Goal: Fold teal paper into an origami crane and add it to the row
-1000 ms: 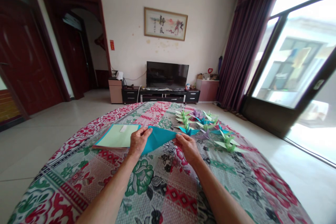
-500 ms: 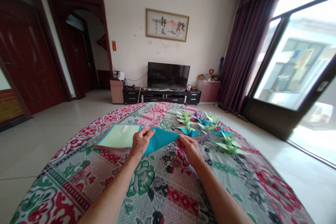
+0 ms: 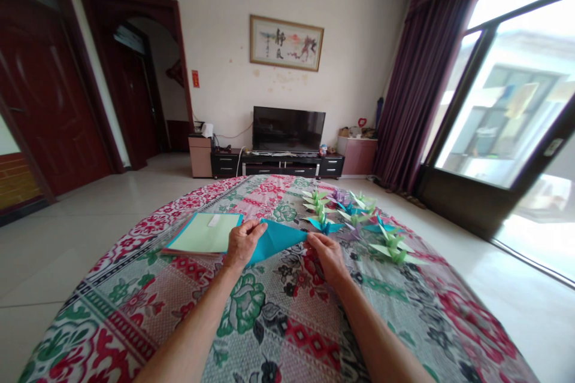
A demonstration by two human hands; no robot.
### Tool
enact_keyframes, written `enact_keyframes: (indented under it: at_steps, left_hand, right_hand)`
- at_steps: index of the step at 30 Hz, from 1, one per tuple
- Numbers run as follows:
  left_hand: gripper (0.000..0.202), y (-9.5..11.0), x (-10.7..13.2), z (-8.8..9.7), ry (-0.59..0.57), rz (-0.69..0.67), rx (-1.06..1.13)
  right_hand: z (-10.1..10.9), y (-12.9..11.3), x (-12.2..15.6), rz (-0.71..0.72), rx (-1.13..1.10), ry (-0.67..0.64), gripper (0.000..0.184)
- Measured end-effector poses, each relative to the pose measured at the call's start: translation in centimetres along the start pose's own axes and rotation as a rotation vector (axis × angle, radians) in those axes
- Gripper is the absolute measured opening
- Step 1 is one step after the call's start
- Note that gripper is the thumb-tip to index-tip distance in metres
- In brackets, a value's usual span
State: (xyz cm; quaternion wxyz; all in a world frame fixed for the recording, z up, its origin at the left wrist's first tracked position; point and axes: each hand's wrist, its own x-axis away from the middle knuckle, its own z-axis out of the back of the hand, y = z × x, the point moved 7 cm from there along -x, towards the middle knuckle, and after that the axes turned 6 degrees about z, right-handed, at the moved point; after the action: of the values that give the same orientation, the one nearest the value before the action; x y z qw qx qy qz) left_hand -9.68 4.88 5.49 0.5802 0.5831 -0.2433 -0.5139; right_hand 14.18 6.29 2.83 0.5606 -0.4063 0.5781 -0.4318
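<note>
A folded teal paper sheet (image 3: 278, 238) lies across the flowered tablecloth (image 3: 269, 317) in front of me. My left hand (image 3: 241, 243) pinches its left corner, fingers closed on the paper. My right hand (image 3: 327, 253) pinches the sheet's right tip, fingers pressed together on it. Beside my left hand lies a stack of paper sheets (image 3: 202, 233) with a pale green one on top. Several folded paper cranes (image 3: 354, 218) in green, teal and purple stand just past my right hand.
The round table's far edge (image 3: 269, 178) faces a black TV (image 3: 288, 128) on a low dark cabinet. Dark red doors (image 3: 45, 102) line the left wall. A large window (image 3: 507, 102) with a maroon curtain fills the right side.
My right hand has slid a little left and up along the teal sheet toward its tip. My left hand stays on the left corner. The camera barely shifted.
</note>
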Motion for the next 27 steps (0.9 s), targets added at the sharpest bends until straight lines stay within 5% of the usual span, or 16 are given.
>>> enact_keyframes:
  at_steps: [7,12,20,27]
  left_hand:
    - [0.030,-0.4,-1.7,-1.1,-0.093,0.024,-0.241]
    - [0.022,-1.5,-2.8,-2.7,-0.141,0.161,-0.390]
    - [0.020,-1.1,-1.3,-4.6,-0.176,0.173,-0.793]
    - [0.023,-0.9,-0.8,-5.1,-0.177,0.112,-0.919]
  right_hand:
    - [0.1,-1.6,-0.3,0.197,0.594,-0.024,0.024]
    - [0.3,-1.3,-0.6,0.262,0.874,0.003,0.022]
    - [0.1,-0.4,-0.3,0.228,1.148,-0.029,0.018]
    - [0.0,-0.5,-0.3,0.200,1.136,-0.069,0.015]
